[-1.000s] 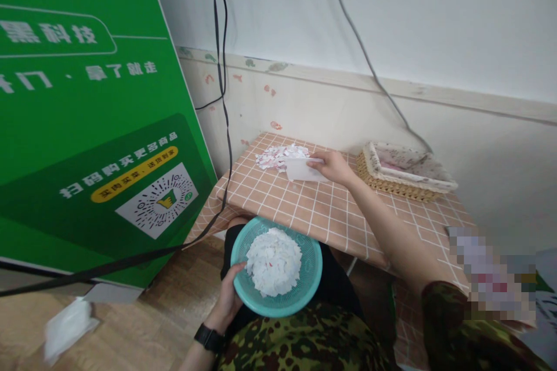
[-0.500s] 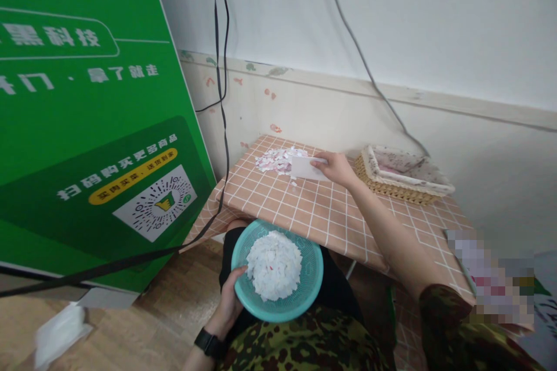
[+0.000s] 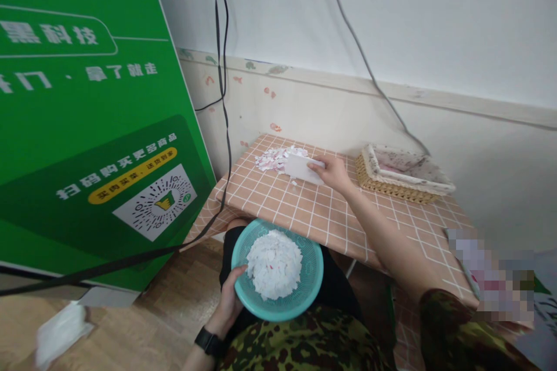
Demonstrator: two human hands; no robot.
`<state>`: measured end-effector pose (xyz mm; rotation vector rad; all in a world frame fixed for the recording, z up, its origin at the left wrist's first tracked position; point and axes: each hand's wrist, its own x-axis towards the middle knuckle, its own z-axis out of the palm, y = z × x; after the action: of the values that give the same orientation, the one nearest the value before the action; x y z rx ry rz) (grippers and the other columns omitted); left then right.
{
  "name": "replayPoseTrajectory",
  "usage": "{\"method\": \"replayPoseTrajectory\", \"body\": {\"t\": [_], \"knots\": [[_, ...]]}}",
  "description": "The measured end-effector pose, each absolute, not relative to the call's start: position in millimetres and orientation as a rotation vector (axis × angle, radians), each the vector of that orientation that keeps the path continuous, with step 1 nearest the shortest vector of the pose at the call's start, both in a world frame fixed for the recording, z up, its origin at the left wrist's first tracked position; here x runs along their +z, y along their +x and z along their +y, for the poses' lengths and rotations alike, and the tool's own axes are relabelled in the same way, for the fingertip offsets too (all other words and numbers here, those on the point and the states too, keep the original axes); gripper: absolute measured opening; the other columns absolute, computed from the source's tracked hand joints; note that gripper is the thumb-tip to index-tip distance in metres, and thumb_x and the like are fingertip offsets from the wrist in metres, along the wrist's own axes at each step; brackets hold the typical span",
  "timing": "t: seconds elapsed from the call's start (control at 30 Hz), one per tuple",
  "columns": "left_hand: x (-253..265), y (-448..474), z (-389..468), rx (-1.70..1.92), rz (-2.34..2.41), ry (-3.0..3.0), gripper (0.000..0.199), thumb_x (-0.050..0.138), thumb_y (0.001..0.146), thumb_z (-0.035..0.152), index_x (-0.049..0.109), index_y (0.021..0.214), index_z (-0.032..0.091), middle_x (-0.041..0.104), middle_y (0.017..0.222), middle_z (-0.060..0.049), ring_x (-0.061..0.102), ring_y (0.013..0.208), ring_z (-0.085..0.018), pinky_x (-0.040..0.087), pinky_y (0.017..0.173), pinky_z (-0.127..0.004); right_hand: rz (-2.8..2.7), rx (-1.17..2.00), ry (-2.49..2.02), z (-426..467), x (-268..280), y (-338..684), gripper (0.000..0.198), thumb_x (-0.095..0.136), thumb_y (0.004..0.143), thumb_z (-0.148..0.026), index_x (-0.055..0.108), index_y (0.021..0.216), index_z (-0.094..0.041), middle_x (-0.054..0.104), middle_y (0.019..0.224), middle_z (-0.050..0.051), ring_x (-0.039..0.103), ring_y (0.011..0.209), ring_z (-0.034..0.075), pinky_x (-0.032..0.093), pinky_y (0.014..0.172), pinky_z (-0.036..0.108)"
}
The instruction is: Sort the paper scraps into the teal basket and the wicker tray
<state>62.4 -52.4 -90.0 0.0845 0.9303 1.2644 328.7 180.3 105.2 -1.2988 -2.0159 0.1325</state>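
Note:
My left hand [image 3: 230,295] grips the left rim of a teal plastic colander [image 3: 311,272], which rests on my lap below the table's front edge. Heaped inside it are small white paper scraps [image 3: 274,266]. Over the table, my right hand [image 3: 333,171] pinches the right end of a white rectangular card [image 3: 302,168]. The card's left end overlaps a pile of torn paper pieces [image 3: 272,159], white with some pink, on the checked tablecloth. One small scrap [image 3: 294,183] lies just in front of the card.
A wicker basket [image 3: 395,188] with a cloth lining stands right of my right hand. The table [image 3: 278,206] meets the wall at the back. A green panel [image 3: 108,87] rises on the left, with a black strap [image 3: 228,151] hanging before it. A white bag [image 3: 63,333] lies on the floor.
My right hand and the card have shifted slightly left, and the card now tilts more, its right end lower. The left hand and colander have stayed put.

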Motion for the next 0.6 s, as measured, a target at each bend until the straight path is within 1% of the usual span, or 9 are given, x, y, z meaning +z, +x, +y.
{"method": "replayPoseTrajectory", "body": {"t": [0.1,0.23,0.43,0.6], "knots": [[-89,62,-53,1.259,0.922,0.084,0.021,0.064,0.071,0.021,0.069,0.087,0.008,0.075,0.081,-0.011,0.068,0.073,-0.024,0.051,0.078,-0.036,-1.919,0.168,-1.364,175,89,329,0.034,0.055,0.080,-0.042,0.069,0.099,-0.017,0.071,0.087,0.007,0.063,0.070,0.020,0.045,0.063,0.029],[-84,63,-53,1.240,0.909,0.088,0.022,0.064,0.072,0.021,0.069,0.088,0.007,0.075,0.082,-0.012,0.068,0.074,-0.025,0.051,0.079,-0.037,-1.879,0.160,-1.384,173,74,334,0.036,0.054,0.080,-0.043,0.069,0.100,-0.017,0.071,0.089,0.008,0.064,0.073,0.022,0.046,0.064,0.031],[-80,63,-53,1.265,0.943,0.076,0.019,0.065,0.070,0.020,0.069,0.085,0.008,0.075,0.080,-0.010,0.068,0.072,-0.024,0.051,0.078,-0.036,-1.918,0.132,-1.379,181,75,336,0.033,0.055,0.080,-0.041,0.070,0.100,-0.019,0.071,0.089,0.007,0.065,0.077,0.023,0.047,0.068,0.033],[-82,63,-53,1.267,0.940,0.085,0.019,0.065,0.069,0.020,0.070,0.083,0.008,0.074,0.077,-0.010,0.068,0.070,-0.024,0.052,0.076,-0.037,-1.966,0.110,-1.345,184,79,336,0.031,0.054,0.082,-0.041,0.069,0.101,-0.021,0.071,0.091,0.007,0.065,0.077,0.023,0.048,0.068,0.033]]}}
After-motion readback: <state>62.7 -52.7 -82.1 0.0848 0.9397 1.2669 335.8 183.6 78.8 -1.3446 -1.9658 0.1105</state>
